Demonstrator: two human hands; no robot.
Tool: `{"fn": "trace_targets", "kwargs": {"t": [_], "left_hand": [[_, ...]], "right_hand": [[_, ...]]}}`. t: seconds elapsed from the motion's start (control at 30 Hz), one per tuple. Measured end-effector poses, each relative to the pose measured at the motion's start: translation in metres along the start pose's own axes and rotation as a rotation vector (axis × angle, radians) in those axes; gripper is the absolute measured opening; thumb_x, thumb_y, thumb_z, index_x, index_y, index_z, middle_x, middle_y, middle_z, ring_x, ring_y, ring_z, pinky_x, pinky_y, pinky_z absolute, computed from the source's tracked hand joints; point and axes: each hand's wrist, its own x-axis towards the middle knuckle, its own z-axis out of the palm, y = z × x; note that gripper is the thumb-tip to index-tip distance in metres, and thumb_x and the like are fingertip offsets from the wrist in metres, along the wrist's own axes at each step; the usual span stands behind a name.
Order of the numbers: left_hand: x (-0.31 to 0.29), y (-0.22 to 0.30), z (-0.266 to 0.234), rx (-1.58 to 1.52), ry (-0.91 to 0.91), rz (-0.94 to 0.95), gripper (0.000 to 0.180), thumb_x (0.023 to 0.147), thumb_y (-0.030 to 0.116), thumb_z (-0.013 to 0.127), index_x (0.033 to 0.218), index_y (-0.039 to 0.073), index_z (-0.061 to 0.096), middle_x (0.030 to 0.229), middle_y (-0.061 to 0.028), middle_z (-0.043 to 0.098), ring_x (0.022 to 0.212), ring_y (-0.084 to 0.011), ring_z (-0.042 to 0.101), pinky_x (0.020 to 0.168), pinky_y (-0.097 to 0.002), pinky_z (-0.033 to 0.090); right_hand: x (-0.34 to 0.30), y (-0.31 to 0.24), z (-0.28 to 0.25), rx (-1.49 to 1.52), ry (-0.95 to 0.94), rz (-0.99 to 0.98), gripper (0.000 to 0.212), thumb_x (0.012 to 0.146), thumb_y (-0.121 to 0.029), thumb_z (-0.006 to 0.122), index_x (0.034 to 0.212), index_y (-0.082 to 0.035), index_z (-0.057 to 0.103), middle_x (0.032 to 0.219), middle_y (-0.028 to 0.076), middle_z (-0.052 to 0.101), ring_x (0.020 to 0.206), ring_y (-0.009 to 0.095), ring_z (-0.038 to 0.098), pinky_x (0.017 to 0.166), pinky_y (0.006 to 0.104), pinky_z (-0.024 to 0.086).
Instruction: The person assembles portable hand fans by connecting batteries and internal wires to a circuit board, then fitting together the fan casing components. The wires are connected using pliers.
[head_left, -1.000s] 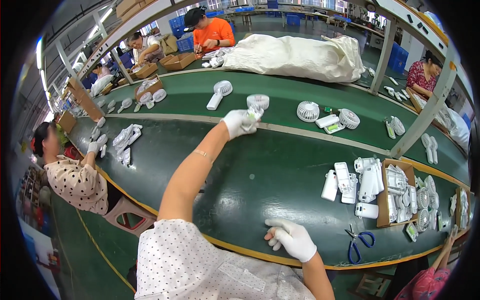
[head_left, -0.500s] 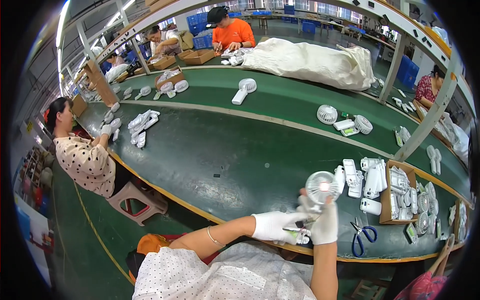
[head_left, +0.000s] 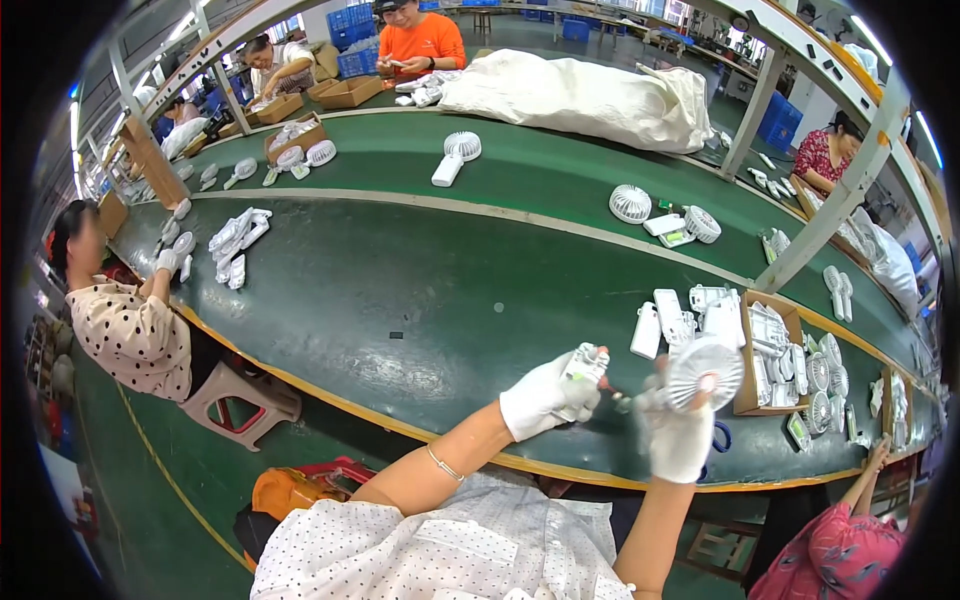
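My left hand [head_left: 545, 402], in a white glove, is closed on a small white fan handle part [head_left: 582, 362] with some green inside. Gripped in my gloved right hand [head_left: 678, 442] is a round white fan head [head_left: 704, 372] with a ribbed grille, lifted above the bench. Between the hands a small, dark, blurred piece [head_left: 622, 402] shows; I cannot tell its kind. Blue-handled pliers [head_left: 722, 436] lie just beyond my right hand, mostly hidden by it.
White handle shells [head_left: 647, 330] lie beside a cardboard box [head_left: 770, 408] of white parts, with fan heads [head_left: 818, 372] to its right. A metal post [head_left: 838, 210] rises at the right. Co-workers sit around the green bench [head_left: 420, 270]; one [head_left: 130, 330] is at the left.
My hands have moved apart: the left has lifted the handle part, and the right has carried the fan head rightward, over the pliers. The whole view has shifted slightly.
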Motion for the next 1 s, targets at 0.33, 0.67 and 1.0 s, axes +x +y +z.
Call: {"fn": "trace_targets", "kwargs": {"t": [0.33,0.67,1.0], "left_hand": [[-0.021,0.003,0.017,0.486,0.095,-0.069,0.033,0.097,0.025,0.061,0.120,0.002,0.055,0.092,-0.0062,0.067,0.063,-0.0097,0.062,0.054,-0.0227,0.049],[-0.019,-0.008,-0.005,0.190,0.132,-0.255,0.024,0.101,0.020,0.054,0.116,0.002,0.054,0.085,-0.0119,0.067,0.058,-0.0161,0.064,0.047,-0.0255,0.052],[-0.010,-0.001,0.007,0.257,0.259,-0.149,0.031,0.100,0.029,0.053,0.112,0.000,0.054,0.086,-0.0117,0.065,0.061,-0.0199,0.065,0.050,-0.0328,0.058]], "right_hand": [[-0.002,0.044,0.019,-0.482,0.102,-0.253,0.045,0.102,-0.037,0.055,0.123,0.003,0.054,0.101,0.013,0.066,0.084,0.022,0.067,0.062,0.0332,0.055],[0.019,0.065,0.011,-0.377,0.001,0.159,0.042,0.098,-0.039,0.060,0.117,-0.001,0.062,0.101,0.010,0.070,0.072,0.015,0.064,0.054,0.0266,0.046],[-0.024,0.035,0.005,-1.015,-0.093,-0.171,0.038,0.089,0.002,0.057,0.127,0.001,0.058,0.106,0.010,0.062,0.089,0.015,0.063,0.079,0.0293,0.054]]}}
